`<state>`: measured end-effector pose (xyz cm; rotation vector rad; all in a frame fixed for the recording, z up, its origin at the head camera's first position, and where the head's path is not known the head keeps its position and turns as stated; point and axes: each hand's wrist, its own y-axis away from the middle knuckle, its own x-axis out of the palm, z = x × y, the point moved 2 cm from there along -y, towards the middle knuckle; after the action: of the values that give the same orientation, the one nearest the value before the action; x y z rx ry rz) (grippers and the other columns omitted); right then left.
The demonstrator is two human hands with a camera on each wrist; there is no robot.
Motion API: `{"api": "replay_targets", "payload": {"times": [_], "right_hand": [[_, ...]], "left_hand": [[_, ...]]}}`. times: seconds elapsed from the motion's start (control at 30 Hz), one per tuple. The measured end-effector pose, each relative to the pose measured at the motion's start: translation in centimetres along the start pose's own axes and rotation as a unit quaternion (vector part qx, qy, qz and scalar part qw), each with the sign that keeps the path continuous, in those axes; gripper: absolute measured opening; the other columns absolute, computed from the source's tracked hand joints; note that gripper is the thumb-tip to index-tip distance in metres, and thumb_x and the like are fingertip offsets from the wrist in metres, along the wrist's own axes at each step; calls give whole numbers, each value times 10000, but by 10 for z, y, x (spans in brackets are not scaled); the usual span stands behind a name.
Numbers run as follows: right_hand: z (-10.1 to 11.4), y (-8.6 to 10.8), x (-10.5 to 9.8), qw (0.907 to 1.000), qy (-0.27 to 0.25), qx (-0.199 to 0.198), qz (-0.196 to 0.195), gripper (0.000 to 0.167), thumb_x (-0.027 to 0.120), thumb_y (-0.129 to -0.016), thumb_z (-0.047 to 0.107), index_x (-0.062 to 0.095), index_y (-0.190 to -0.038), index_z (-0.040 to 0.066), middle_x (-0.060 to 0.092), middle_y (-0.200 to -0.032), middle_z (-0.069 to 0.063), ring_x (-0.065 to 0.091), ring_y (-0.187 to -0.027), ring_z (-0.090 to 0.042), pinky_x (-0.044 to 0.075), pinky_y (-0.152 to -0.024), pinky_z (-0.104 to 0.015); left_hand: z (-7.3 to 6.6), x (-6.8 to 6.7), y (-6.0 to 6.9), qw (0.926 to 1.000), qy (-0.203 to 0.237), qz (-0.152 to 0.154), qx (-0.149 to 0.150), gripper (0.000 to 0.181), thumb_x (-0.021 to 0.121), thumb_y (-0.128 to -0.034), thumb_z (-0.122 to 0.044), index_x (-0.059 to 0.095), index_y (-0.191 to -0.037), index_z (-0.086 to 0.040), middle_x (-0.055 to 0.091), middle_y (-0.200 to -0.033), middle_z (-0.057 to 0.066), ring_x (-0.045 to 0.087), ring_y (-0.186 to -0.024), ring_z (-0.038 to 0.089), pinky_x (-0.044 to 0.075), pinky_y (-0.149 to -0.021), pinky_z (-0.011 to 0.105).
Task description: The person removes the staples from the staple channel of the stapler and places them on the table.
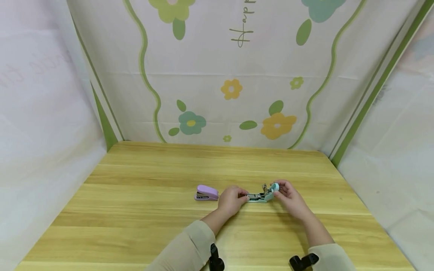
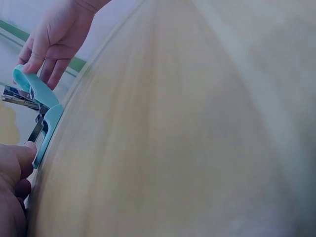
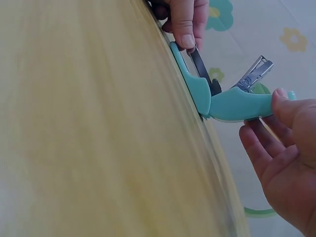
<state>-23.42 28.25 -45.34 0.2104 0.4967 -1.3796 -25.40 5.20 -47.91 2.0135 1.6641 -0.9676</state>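
A teal stapler (image 1: pixel 258 198) lies on the wooden table with its top arm swung far back. Its base end is pinched by my left hand (image 1: pixel 232 200), thumb and fingers at the tip. My right hand (image 1: pixel 289 198) grips the raised top arm (image 3: pixel 242 104) between thumb and fingers. A metal piece (image 3: pixel 255 72) sticks up from the opened arm, and a dark rail (image 3: pixel 200 64) runs along the base. In the left wrist view the teal stapler (image 2: pixel 49 120) stretches between both hands. Just left of my left hand stands a small purple stapler (image 1: pixel 207 192), touched by neither hand.
The wooden table (image 1: pixel 135 210) reaches back to a white cloth (image 1: pixel 210 60) printed with flowers. Cloth walls also rise on the left (image 1: pixel 44 94) and right (image 1: pixel 400 150). Black wrist cameras sit at both sleeves.
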Motion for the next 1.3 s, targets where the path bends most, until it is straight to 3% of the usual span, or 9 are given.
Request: {"api": "replay_targets", "payload": {"times": [0.13, 0.3, 0.43, 0.5, 0.53, 0.67, 1.03, 1.1, 1.3], "right_hand": [[-4, 0, -1, 9996, -252, -86, -5, 440, 522, -1006, 69, 362, -1389, -75, 489, -1346, -349, 535, -1052, 118, 496, -885, -132], [-3, 1, -5, 9997, 201, 17, -109, 429, 565, -998, 160, 453, -1364, -33, 543, -1348, -268, 511, -1078, 136, 449, -910, -88], [-4, 3, -13, 9974, 609, 309, -248, 441, 609, -977, 212, 509, -1350, -1, 567, -1355, -223, 591, -1190, -114, 480, -932, -144], [-6, 4, -18, 9962, 685, 431, -318, 439, 637, -960, 200, 533, -1334, -5, 580, -1338, -226, 612, -1161, -132, 498, -918, -162], [-7, 4, -20, 9957, 707, 481, -344, 438, 649, -951, 201, 546, -1323, -7, 588, -1325, -227, 624, -1136, -121, 503, -908, -161], [-10, 6, -28, 9951, 662, 666, -311, 439, 693, -919, 197, 580, -1284, -20, 621, -1272, -234, 566, -965, 140, 490, -856, -108], [-20, 4, -38, 9927, 756, 937, -74, 457, 706, -907, 197, 579, -1292, -17, 666, -1217, -210, 599, -926, 127, 479, -822, -111], [-20, 5, -38, 9927, 769, 932, -64, 463, 705, -908, 204, 577, -1297, -14, 664, -1223, -208, 628, -958, 71, 488, -828, -124], [-14, 9, -36, 9934, 730, 868, -143, 550, 706, -909, 243, 521, -1363, -6, 567, -1361, -232, 614, -1187, -315, 532, -896, -222]], "left_hand": [[0, 1, 1, 10000, -3, -21, -5, 145, 734, -880, -272, 775, -1008, -216, 712, -999, -53, 654, -947, 143, 522, -816, 302], [-2, 1, 2, 10000, -9, -47, 0, 150, 726, -887, -278, 773, -1014, -213, 714, -1015, -51, 657, -960, 151, 526, -827, 316], [-2, 1, 1, 10000, -8, -56, 3, 145, 729, -885, -276, 773, -1007, -211, 716, -1008, -51, 657, -955, 152, 525, -829, 318], [-2, 1, 1, 10000, 8, -58, -8, 142, 732, -882, -273, 774, -1003, -211, 715, -1002, -52, 656, -951, 150, 524, -827, 317], [-1, 1, 1, 10000, 12, -63, -10, 141, 733, -881, -272, 775, -1002, -211, 715, -998, -54, 656, -947, 148, 524, -824, 315], [-1, 1, 2, 10000, 3, -55, -51, 141, 735, -880, -276, 776, -1001, -217, 711, -992, -61, 650, -942, 141, 523, -818, 311], [1, 3, 0, 9999, 112, -38, -127, 130, 747, -870, -272, 780, -985, -220, 713, -984, -65, 648, -930, 130, 520, -810, 302], [2, 4, 0, 9998, 114, -42, -130, 128, 747, -870, -276, 780, -983, -225, 712, -984, -68, 647, -930, 126, 520, -814, 303], [3, 4, 1, 9998, 138, -59, -102, 129, 754, -865, -278, 777, -979, -222, 708, -969, -68, 640, -905, 117, 521, -802, 306]]}}
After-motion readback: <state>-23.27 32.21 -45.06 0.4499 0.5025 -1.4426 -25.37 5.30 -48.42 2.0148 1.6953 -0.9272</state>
